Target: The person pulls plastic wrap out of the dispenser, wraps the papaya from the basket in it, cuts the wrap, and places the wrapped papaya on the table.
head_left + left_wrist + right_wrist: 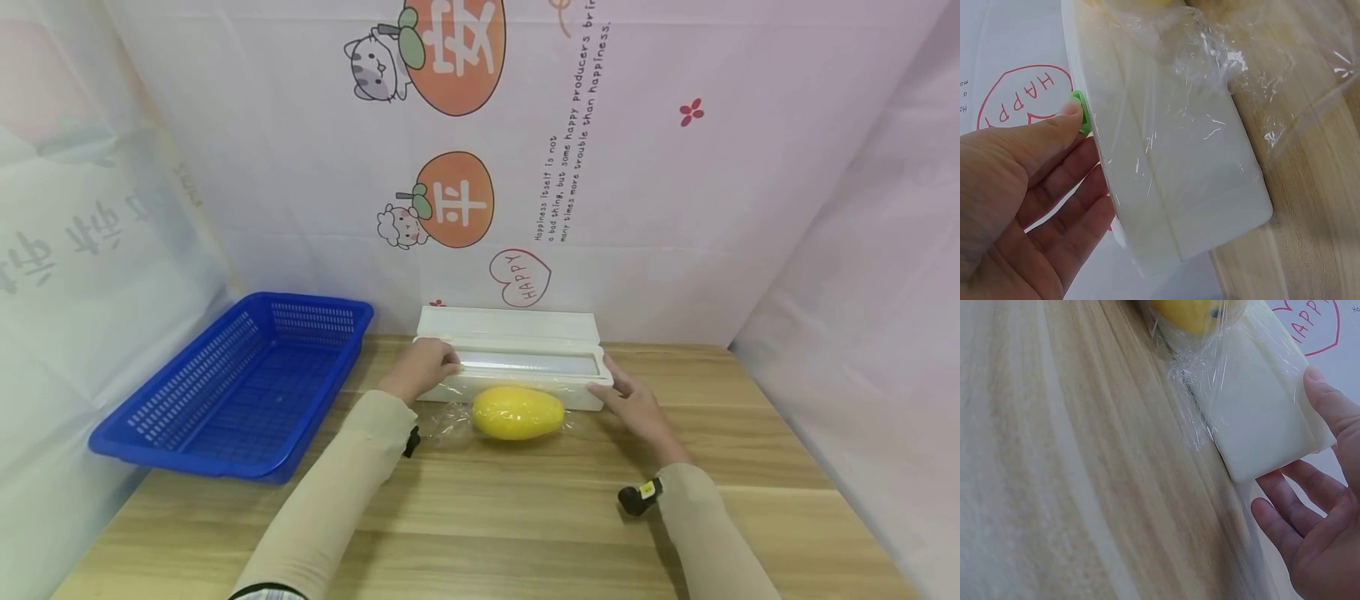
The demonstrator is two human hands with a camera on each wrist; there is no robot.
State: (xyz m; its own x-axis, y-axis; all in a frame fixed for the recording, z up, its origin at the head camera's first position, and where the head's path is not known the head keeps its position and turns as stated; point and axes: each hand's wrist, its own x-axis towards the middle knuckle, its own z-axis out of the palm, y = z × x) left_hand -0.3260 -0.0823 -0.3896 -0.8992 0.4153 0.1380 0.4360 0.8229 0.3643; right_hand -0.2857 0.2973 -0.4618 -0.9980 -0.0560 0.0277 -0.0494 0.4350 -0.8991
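A white cling film box (510, 323) stands at the back of the table with its lid raised and a film roll inside. Close against its front lies a yellow oval fruit (517, 413) under clear cling film (450, 421). My left hand (423, 367) is at the box's left end. In the left wrist view its thumb and forefinger pinch a small green slider (1085, 117) on the box edge. At the other end, my right hand (633, 408) holds the box, thumb on the top edge and fingers against the end wall (1266, 431).
A blue plastic basket (318, 437) stands on the left of the wooden table (525, 517). Behind the box rises a white printed cloth (637, 183), which also covers both sides.
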